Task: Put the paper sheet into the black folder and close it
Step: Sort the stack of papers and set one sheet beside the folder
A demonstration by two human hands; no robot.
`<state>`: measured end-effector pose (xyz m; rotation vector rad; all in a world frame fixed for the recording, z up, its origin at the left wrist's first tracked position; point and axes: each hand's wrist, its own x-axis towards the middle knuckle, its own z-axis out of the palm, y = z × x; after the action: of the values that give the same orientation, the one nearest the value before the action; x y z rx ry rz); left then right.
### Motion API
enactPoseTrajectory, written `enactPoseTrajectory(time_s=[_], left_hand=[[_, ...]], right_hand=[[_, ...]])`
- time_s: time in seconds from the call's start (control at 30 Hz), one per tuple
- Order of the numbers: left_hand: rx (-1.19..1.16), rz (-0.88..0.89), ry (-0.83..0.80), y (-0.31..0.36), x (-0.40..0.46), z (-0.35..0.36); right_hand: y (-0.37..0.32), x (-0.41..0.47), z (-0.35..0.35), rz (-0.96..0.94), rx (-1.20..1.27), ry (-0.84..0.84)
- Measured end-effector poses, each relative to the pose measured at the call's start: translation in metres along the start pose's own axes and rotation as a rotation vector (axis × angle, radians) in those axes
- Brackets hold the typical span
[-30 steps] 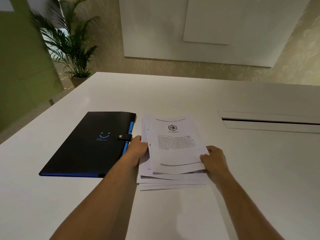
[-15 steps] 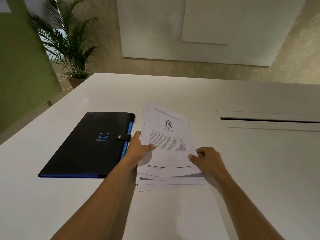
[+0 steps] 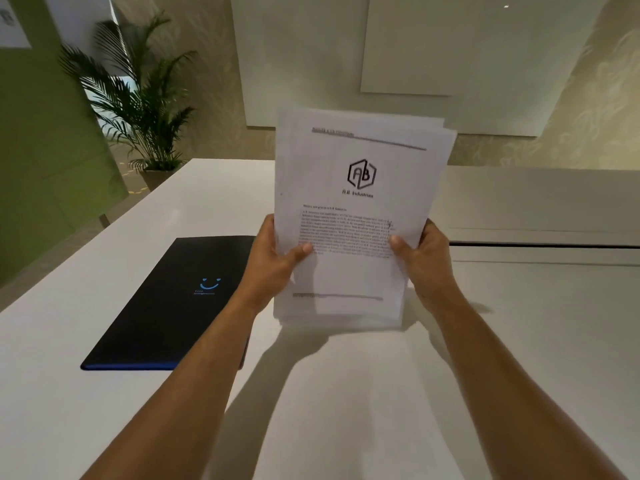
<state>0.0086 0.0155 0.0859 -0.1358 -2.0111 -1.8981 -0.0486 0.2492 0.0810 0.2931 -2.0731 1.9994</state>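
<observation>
The big white glossy table [image 3: 104, 306] fills most of the lower frame, with a long recessed slot [image 3: 543, 244] cut into it at the right edge. Behind it, upper left, there's a green leafy potted palm [image 3: 138, 98] by a green wall panel.

Next down in size: the flat black folder with a blue smiley logo [image 3: 173, 299] lies shut on the table, left of centre, blue edge showing along its near side. Can't see inside it, so no idea what's in there, but the papers clearly aren't.

The stack of white printed paper sheets [image 3: 356, 216] is held upright in the middle of the frame, top page showing a hexagon "AB" logo and a block of text. Its bottom edge sits right at the tabletop; touching or not, I can't tell.

Left hand [image 3: 273, 261] clamps the stack's left edge, thumb on the front page. Right hand [image 3: 420, 258] does the same on the right edge.
</observation>
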Motion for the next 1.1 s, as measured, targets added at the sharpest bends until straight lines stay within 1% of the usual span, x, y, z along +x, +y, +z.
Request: enactPoseTrajectory(time_s=[0.1, 0.17, 0.3, 0.47, 0.63, 0.73, 0.87, 1.0, 1.1], left_hand=[[0.053, 0.12, 0.038, 0.02, 0.01, 0.002], [0.068, 0.164, 0.076, 0.024, 0.014, 0.003], [0.008, 0.124, 0.148, 0.016, 0.012, 0.008], [0.022, 0.079, 0.223, 0.008, 0.009, 0.023], [-0.013, -0.014, 0.198, 0.001, 0.012, 0.025], [-0.029, -0.033, 0.213, -0.001, 0.01, 0.03], [-0.021, -0.007, 0.262, 0.006, 0.011, 0.03], [0.047, 0.071, 0.264, 0.01, 0.011, 0.023], [0.047, 0.122, 0.286, 0.015, 0.008, 0.021]], right_hand=[[-0.026, 0.002, 0.001, -0.126, -0.026, 0.035], [-0.035, 0.0, 0.0, -0.151, -0.08, 0.029], [-0.029, -0.008, 0.003, -0.055, -0.153, -0.032], [-0.018, -0.013, 0.012, -0.033, -0.122, 0.037], [-0.01, -0.014, 0.015, -0.008, -0.113, 0.064], [-0.008, -0.017, 0.022, -0.004, -0.13, 0.071], [-0.013, -0.016, 0.022, -0.074, -0.147, 0.083], [-0.016, -0.017, 0.015, -0.12, -0.157, 0.083], [-0.017, -0.022, 0.014, -0.144, -0.126, 0.073]])
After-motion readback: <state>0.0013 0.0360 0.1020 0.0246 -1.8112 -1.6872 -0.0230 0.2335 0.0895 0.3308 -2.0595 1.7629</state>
